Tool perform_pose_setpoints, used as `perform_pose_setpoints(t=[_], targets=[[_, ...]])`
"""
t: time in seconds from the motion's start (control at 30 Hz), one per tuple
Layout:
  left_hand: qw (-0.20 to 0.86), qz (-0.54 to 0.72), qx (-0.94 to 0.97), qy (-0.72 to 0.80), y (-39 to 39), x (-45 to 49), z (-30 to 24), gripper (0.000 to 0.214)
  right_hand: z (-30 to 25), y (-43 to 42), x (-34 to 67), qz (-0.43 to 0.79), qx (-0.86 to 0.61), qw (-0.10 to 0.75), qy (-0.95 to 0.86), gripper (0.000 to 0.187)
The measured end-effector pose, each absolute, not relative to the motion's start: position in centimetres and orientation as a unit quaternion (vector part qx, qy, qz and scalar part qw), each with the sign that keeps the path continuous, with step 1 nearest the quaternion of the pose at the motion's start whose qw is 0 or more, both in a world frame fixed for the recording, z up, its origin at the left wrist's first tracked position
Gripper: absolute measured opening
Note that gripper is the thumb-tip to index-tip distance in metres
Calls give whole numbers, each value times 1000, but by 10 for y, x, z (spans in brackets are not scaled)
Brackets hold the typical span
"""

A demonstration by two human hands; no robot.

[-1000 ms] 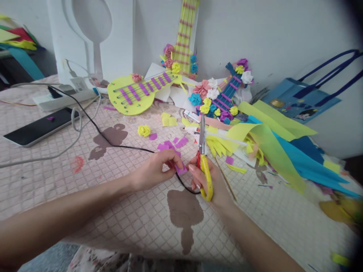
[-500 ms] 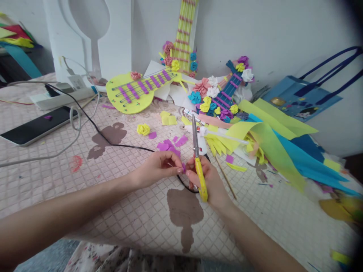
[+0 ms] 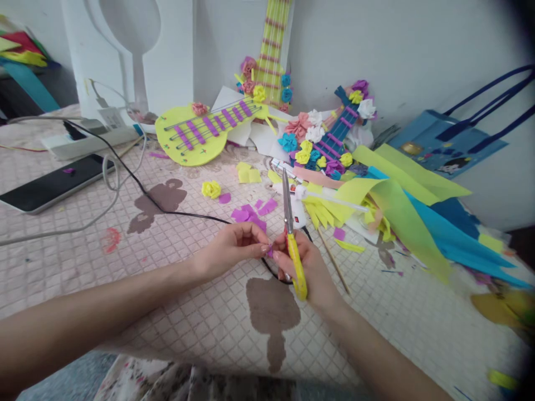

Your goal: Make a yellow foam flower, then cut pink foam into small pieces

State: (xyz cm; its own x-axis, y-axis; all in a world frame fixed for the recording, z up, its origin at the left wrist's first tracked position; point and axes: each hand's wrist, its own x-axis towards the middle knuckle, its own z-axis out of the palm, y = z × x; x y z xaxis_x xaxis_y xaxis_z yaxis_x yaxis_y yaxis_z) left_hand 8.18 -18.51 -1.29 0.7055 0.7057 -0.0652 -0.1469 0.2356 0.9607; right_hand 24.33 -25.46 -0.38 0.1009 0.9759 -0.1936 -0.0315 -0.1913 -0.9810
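A small purple piece of paper (image 3: pixel 270 252) is pinched between the fingertips of my left hand (image 3: pixel 234 248) and my right hand (image 3: pixel 307 264). Scissors with yellow handles (image 3: pixel 296 262) also sit in my right hand, their blades pointing away from me and looking closed. Just beyond my left fingers lie several loose purple paper pieces (image 3: pixel 248 214). A yellow paper flower (image 3: pixel 211 189) rests farther back on the quilted cloth (image 3: pixel 200 328). Part of a white glue gun (image 3: pixel 298 210) shows behind the scissors.
A black cord (image 3: pixel 192 215) runs under my hands. To the left are a phone (image 3: pixel 45 186) and a power strip (image 3: pixel 83 142). Paper guitars, one yellow (image 3: pixel 196 150) and one blue (image 3: pixel 338 136), lie at the back. Yellow sheets (image 3: pixel 388 211), a wooden stick (image 3: pixel 333 259) and a blue bag (image 3: pixel 451 139) are right.
My fingers have shifted slightly around the purple paper, and a bit more of it shows between them. The scissors have stayed in my right hand, almost unmoved.
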Motion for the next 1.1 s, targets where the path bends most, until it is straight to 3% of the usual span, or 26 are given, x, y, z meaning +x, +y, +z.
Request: perform_pose_setpoints(t=[1.1], targets=[[752, 274, 530, 279, -187, 83, -17, 28, 6, -253, 242, 503, -563, 510, -412, 33]])
